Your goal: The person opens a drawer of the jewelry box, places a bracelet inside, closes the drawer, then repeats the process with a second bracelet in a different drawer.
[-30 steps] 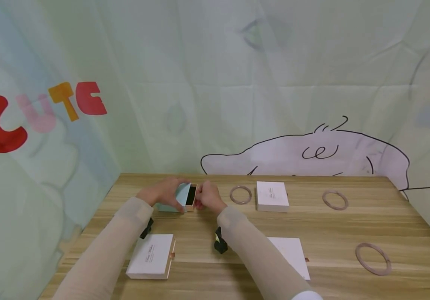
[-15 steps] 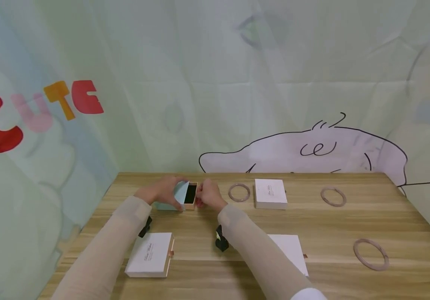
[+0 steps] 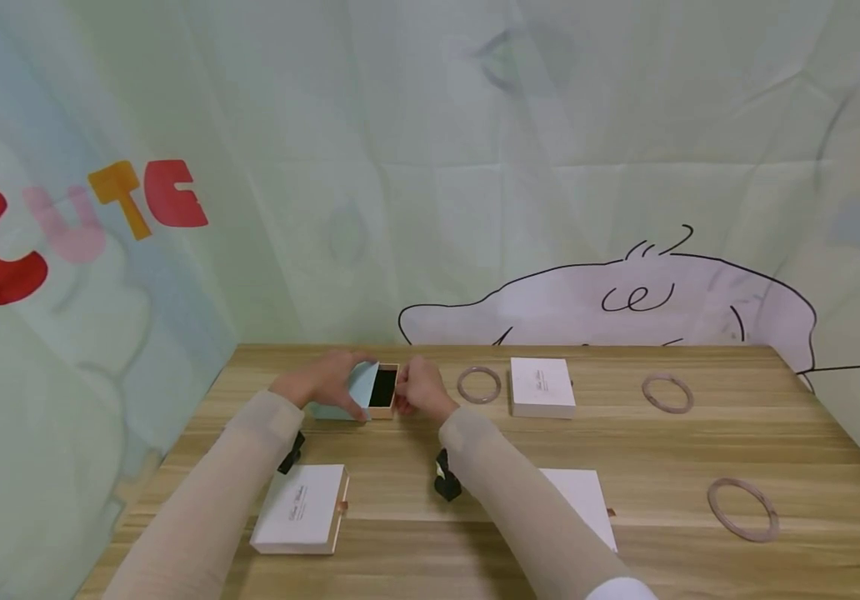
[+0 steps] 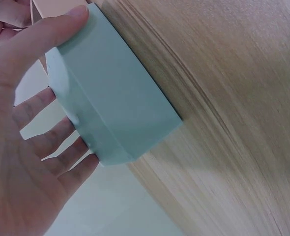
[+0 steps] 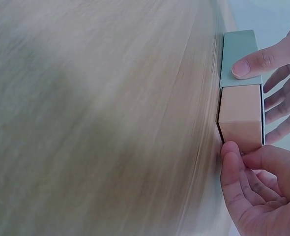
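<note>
A light blue drawer box (image 4: 105, 93) lies at the back left of the table. My left hand (image 3: 325, 383) holds its sleeve, with the thumb on the near side and the fingers along the far side. The box's peach-coloured drawer (image 5: 241, 109) sticks partway out to the right, and its black lining (image 3: 382, 388) shows in the head view. At the drawer's front end my right hand (image 3: 422, 387) pinches with thumb and index finger. What they pinch, likely a small pull tab, is mostly hidden by the fingertips (image 5: 231, 148).
Just right of my right hand lies a pale purple bangle (image 3: 478, 385), then a white box (image 3: 542, 387). Two more bangles, one (image 3: 667, 393) behind the other (image 3: 742, 510), lie further right. White boxes stand near my left forearm (image 3: 301, 508) and partly under my right forearm (image 3: 583, 504).
The drawer has slid a little further out to the right, showing more black lining. My right hand has moved slightly right with it, while my left hand stays on the sleeve.
</note>
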Demonstrator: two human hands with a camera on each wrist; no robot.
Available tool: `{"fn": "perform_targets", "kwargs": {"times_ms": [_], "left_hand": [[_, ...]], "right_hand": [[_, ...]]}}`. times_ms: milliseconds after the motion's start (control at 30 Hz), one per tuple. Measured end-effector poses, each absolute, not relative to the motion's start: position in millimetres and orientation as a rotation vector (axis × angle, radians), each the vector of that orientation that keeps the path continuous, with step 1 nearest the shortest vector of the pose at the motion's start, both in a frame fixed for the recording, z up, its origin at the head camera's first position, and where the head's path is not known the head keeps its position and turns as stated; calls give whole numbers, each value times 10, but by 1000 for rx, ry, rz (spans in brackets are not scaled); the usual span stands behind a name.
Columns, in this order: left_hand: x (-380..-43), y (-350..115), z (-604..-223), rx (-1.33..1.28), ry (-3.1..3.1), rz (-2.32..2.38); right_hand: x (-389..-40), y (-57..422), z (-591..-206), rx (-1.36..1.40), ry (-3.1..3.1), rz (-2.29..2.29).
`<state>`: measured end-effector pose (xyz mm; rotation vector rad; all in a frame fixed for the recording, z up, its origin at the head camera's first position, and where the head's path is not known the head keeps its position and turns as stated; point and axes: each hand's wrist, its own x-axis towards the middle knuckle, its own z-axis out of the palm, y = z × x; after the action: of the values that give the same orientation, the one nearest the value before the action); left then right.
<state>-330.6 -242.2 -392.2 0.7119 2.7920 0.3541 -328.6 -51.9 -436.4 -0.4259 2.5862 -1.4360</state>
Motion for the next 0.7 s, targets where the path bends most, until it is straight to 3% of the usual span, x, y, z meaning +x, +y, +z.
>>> {"fn": "perform_targets", "kwargs": {"times_ms": [700], "left_hand": [[-3303, -2412, -3934, 712, 2805, 316]], "right_hand": [[-3281, -477, -4334, -369, 2600, -1390]]}}
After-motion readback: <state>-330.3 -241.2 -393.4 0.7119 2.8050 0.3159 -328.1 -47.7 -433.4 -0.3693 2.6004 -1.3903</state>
